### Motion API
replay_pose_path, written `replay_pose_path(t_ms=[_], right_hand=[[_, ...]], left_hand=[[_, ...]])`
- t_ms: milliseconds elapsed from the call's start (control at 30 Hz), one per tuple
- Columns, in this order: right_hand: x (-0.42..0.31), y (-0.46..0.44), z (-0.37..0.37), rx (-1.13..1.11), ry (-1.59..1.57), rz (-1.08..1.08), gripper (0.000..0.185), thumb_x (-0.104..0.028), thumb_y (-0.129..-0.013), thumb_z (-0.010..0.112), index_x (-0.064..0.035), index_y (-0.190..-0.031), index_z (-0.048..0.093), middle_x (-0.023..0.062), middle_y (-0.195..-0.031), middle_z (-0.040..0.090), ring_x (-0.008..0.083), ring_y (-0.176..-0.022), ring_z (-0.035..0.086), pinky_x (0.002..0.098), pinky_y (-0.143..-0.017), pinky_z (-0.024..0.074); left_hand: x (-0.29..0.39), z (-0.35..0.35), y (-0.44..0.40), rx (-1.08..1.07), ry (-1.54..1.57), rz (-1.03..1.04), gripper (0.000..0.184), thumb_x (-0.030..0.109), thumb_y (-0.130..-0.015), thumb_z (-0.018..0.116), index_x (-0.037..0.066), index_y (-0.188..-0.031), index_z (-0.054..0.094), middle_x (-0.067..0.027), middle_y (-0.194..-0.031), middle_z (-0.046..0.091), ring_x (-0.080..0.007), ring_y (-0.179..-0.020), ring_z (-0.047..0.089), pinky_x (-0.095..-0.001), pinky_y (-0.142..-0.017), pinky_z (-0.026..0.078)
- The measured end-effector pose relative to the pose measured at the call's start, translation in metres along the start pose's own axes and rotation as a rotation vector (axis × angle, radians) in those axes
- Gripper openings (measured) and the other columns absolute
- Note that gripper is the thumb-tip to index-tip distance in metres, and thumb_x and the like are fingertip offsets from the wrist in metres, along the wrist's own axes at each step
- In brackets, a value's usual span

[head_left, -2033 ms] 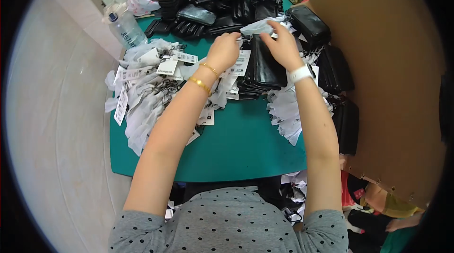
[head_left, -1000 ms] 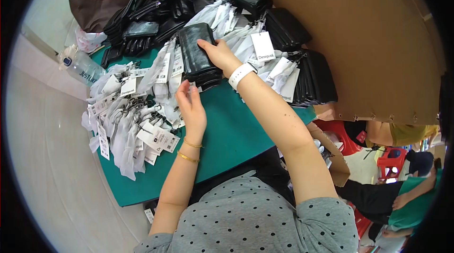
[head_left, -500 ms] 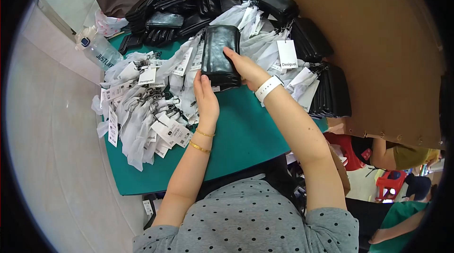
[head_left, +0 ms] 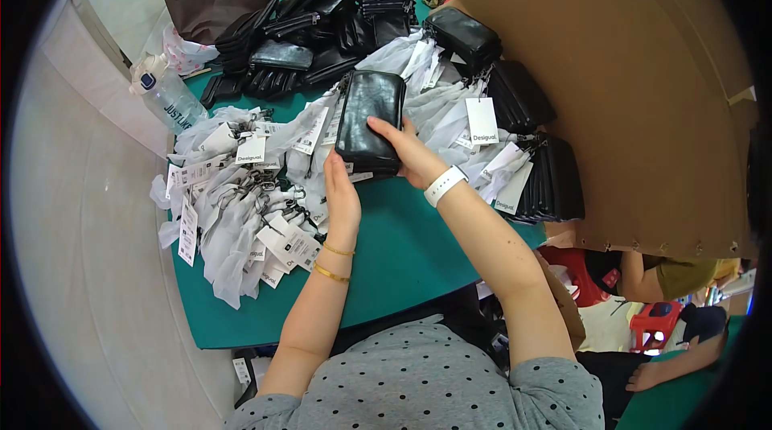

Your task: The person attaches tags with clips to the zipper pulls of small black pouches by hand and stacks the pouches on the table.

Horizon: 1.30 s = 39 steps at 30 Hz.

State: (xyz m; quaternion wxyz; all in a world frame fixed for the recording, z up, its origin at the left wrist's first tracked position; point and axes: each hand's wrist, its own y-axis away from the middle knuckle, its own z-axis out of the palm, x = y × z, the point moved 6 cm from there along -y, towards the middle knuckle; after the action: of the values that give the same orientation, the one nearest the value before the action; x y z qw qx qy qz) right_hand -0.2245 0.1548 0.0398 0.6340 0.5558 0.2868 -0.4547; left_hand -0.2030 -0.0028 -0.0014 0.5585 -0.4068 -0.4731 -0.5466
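A glossy black wallet (head_left: 371,100) is in front of me over the table, tilted slightly. Layered edges show at its lower end; I cannot tell whether more wallets lie beneath. My right hand (head_left: 408,152) grips its right side, the thumb lying on top and the other fingers mostly hidden. Against the lower left corner rests my left hand (head_left: 344,203), its fingers stretched out flat. Around the wallet lie white cloth strips (head_left: 229,229) with metal clasps and paper tags. One white tag (head_left: 482,121) reads "Desigual".
Black wallets (head_left: 322,24) are piled at the back of the green table (head_left: 402,245). More wallet stacks (head_left: 551,181) stand at right beside a tall cardboard panel (head_left: 619,100). A clear bottle (head_left: 169,96) and a brown bag (head_left: 213,0) are at left. Another person's arm (head_left: 675,366) shows lower right.
The wallet and both hands sit lower in view, along with the whole table scene. My right thumb has shifted from the wallet's right edge area toward its middle.
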Motion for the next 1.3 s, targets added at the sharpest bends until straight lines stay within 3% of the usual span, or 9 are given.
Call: replay_pose_path(t_ms=[200, 300, 433, 700, 767, 900, 1000, 1200, 1300], right_hand=[[-0.007, -0.010, -0.001, 0.010, 0.194, -0.318, 0.097, -0.045, -0.088, 0.073, -0.0119, -0.157, 0.014, 0.0158, -0.146, 0.044, 0.0272, -0.131, 0.049, 0.0467, -0.097, 0.0493], [-0.016, 0.010, 0.001, 0.071, -0.007, -0.063, 0.082, -0.037, -0.086, 0.075, -0.0080, -0.148, 0.030, 0.0123, -0.134, 0.053, 0.0244, -0.117, 0.059, 0.0436, -0.089, 0.0531], [-0.026, 0.001, -0.011, 0.023, -0.041, -0.092, 0.062, -0.030, -0.086, 0.074, -0.0081, -0.136, 0.044, 0.0096, -0.119, 0.062, 0.0227, -0.108, 0.063, 0.0416, -0.083, 0.0547], [-0.062, 0.017, -0.038, -0.050, 0.029, -0.047, 0.064, -0.021, -0.091, 0.071, -0.0058, -0.145, 0.040, 0.0091, -0.132, 0.059, 0.0219, -0.118, 0.060, 0.0373, -0.097, 0.0491], [-0.066, 0.021, -0.049, 0.022, 0.058, -0.032, 0.062, -0.021, -0.092, 0.070, -0.0056, -0.144, 0.042, 0.0081, -0.134, 0.058, 0.0216, -0.118, 0.060, 0.0372, -0.100, 0.0472], [-0.080, 0.025, -0.057, -0.089, 0.100, -0.027, 0.055, -0.024, -0.094, 0.068, -0.0062, -0.141, 0.045, 0.0074, -0.130, 0.061, 0.0206, -0.116, 0.062, 0.0371, -0.100, 0.0483], [-0.096, 0.042, -0.048, -0.092, 0.093, -0.037, 0.050, -0.024, -0.095, 0.067, -0.0064, -0.138, 0.049, 0.0078, -0.128, 0.062, 0.0202, -0.116, 0.062, 0.0372, -0.100, 0.0486], [-0.081, 0.031, -0.056, -0.114, 0.062, -0.035, 0.046, -0.026, -0.096, 0.066, -0.0070, -0.135, 0.051, 0.0052, -0.126, 0.064, 0.0191, -0.113, 0.062, 0.0372, -0.100, 0.0473], [-0.075, 0.030, -0.060, -0.131, 0.036, -0.013, 0.038, -0.026, -0.096, 0.065, -0.0076, -0.128, 0.056, 0.0051, -0.123, 0.066, 0.0192, -0.111, 0.062, 0.0369, -0.099, 0.0462]], left_hand=[[0.007, -0.001, 0.004, -0.032, -0.032, -0.010, 0.058, 0.041, -0.109, 0.031, -0.005, -0.142, 0.043, -0.0169, -0.140, 0.051, -0.0248, -0.130, 0.046, -0.0338, -0.112, 0.033], [0.006, 0.005, 0.006, -0.092, -0.087, 0.068, 0.057, 0.040, -0.110, 0.032, -0.005, -0.143, 0.044, -0.0179, -0.142, 0.051, -0.0257, -0.131, 0.048, -0.0342, -0.111, 0.035], [0.027, 0.011, 0.015, -0.162, -0.130, 0.092, 0.057, 0.037, -0.110, 0.028, -0.005, -0.147, 0.040, -0.0151, -0.148, 0.046, -0.0230, -0.139, 0.041, -0.0333, -0.116, 0.029], [0.024, 0.012, 0.016, -0.229, -0.180, 0.111, 0.053, 0.034, -0.109, 0.038, -0.005, -0.144, 0.045, -0.0172, -0.148, 0.048, -0.0248, -0.139, 0.042, -0.0339, -0.116, 0.030], [0.024, 0.008, 0.014, -0.136, -0.219, 0.175, 0.046, 0.032, -0.105, 0.049, -0.001, -0.138, 0.054, -0.0166, -0.131, 0.059, -0.0235, -0.123, 0.054, -0.0343, -0.104, 0.042], [0.018, 0.004, 0.014, -0.094, -0.333, 0.182, 0.040, 0.027, -0.101, 0.058, 0.002, -0.132, 0.058, -0.0141, -0.122, 0.062, -0.0189, -0.108, 0.060, -0.0314, -0.093, 0.048], [0.012, 0.021, 0.025, -0.244, -0.210, 0.101, 0.029, 0.020, -0.100, 0.061, 0.003, -0.124, 0.059, -0.0066, -0.103, 0.066, -0.0119, -0.081, 0.058, -0.0245, -0.075, 0.049], [-0.014, 0.062, 0.039, -0.350, 0.169, -0.543, 0.036, 0.030, -0.099, 0.057, 0.000, -0.120, 0.056, -0.0121, -0.102, 0.068, -0.0176, -0.077, 0.065, -0.0292, -0.066, 0.055], [-0.027, 0.064, 0.035, -0.386, 0.270, -0.554, 0.027, 0.025, -0.099, 0.053, 0.002, -0.114, 0.057, -0.0095, -0.089, 0.064, -0.0199, -0.073, 0.065, -0.0301, -0.062, 0.053]])
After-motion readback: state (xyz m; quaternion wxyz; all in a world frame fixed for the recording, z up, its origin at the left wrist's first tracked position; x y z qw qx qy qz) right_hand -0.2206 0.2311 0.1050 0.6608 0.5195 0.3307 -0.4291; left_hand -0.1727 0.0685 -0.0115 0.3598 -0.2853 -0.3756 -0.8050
